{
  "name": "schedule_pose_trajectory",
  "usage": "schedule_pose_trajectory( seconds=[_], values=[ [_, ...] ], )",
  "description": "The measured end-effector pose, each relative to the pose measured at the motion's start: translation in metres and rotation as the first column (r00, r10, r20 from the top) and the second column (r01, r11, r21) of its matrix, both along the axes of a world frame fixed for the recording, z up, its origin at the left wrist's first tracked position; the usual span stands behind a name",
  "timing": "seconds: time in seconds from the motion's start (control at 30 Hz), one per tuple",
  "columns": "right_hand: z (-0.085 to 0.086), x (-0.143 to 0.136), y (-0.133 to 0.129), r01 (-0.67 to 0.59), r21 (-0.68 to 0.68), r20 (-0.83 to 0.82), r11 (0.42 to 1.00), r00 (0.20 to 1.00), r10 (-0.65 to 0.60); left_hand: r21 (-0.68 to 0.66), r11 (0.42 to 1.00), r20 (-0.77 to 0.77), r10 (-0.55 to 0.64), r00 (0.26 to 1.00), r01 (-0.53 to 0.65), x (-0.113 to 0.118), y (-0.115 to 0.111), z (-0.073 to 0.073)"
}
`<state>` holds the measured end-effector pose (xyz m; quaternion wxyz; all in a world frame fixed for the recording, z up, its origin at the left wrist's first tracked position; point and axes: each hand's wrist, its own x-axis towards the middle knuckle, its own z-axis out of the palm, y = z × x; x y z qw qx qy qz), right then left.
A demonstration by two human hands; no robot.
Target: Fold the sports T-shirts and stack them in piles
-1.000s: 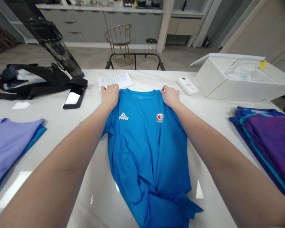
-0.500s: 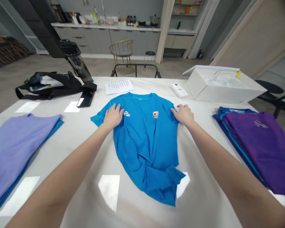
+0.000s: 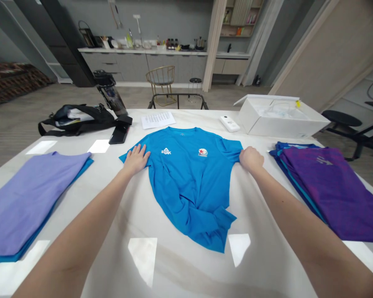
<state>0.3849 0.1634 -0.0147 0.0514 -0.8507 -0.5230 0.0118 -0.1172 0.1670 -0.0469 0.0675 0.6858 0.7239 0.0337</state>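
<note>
A blue T-shirt lies front side up on the white table, its collar away from me. The upper part is fairly flat, while the lower part is creased and twisted, with the hem bunched to the right. My left hand rests flat with fingers spread on the left sleeve. At the right sleeve's end, my right hand is closed on the cuff, and that sleeve is stretched outward.
Folded shirts with lilac on top lie left; a stack topped by a purple shirt lies right. Along the back are a black bag, bottle, phone, paper, white device and open white box.
My right hand has closed on the right cuff and pulled the sleeve outward. My left hand has slid left along the other sleeve. The camera view has tilted up slightly.
</note>
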Motion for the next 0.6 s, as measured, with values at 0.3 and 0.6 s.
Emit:
schedule_pose_trajectory(
  seconds=[0.3, 0.6],
  values=[
    [0.001, 0.020, 0.000, 0.066, -0.036, -0.011, 0.997, 0.998, -0.066, -0.019, 1.000, -0.030, -0.004, 1.000, 0.003, -0.008, 0.005, 0.002],
    [-0.005, 0.021, 0.029, -0.338, -0.029, -0.021, 0.941, 0.941, 0.337, 0.029, 0.998, -0.021, -0.053, 0.998, 0.054, -0.003, 0.007, 0.002]
  ],
)
